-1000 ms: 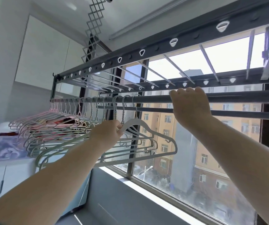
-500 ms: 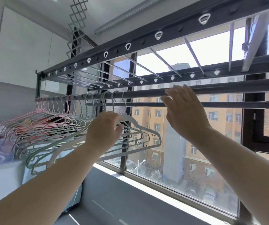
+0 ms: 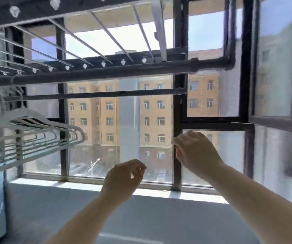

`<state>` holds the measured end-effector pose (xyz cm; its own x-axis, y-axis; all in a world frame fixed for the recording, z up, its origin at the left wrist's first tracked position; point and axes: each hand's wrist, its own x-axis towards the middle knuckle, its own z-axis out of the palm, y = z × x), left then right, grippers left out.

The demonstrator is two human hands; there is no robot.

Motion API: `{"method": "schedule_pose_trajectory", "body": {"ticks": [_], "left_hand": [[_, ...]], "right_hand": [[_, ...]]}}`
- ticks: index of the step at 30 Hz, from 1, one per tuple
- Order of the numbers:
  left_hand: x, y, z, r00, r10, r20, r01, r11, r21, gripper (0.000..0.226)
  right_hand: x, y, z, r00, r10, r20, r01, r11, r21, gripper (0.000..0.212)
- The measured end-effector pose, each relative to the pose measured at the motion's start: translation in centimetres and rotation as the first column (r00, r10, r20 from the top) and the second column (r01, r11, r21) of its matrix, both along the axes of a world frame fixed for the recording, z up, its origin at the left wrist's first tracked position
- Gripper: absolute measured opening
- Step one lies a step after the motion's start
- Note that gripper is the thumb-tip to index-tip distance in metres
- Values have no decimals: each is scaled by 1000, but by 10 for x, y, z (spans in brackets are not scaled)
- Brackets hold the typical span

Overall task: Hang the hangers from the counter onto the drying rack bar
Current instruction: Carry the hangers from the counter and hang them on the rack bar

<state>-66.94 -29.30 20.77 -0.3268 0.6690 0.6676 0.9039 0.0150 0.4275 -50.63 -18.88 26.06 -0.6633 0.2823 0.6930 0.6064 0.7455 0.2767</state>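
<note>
Hangers: a blurred bunch of pale hangers point(image 3: 36, 131) at the far left, their hooks over the drying rack bar point(image 3: 117, 72) and their shoulders overlapping.
Drying rack bar: a dark round rod across the upper middle, above both hands.
Left hand: the left hand point(image 3: 124, 178) is low in the centre, well apart from the hangers, released, with loosely curled fingers grasping nothing.
Right hand: the right hand point(image 3: 197, 152) is slightly higher, below the bar and clear of it, with relaxed fingers holding nothing.
Window: a dark window frame point(image 3: 177, 111) behind the hands, with an orange building point(image 3: 150, 110) outside.
</note>
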Motion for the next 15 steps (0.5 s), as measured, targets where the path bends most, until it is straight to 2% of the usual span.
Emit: {"method": "schedule_pose_trajectory", "body": {"ticks": [4, 7, 12, 15], "left_hand": [[70, 49, -22, 989, -115, 92, 123, 989, -84, 15], [134, 87, -36, 963, -237, 127, 255, 954, -157, 15], [252, 143, -65, 895, -408, 180, 439, 878, -192, 30], [324, 172, -90, 859, -471, 200, 509, 826, -244, 21]], "right_hand": [[94, 42, -39, 986, -154, -62, 144, 980, -137, 29], [184, 72, -69, 941, -330, -78, 303, 920, -249, 27], [356, 93, -129, 757, -652, -35, 572, 688, -446, 27], [448, 90, -162, 622, -783, -32, 654, 541, -529, 23]]}}
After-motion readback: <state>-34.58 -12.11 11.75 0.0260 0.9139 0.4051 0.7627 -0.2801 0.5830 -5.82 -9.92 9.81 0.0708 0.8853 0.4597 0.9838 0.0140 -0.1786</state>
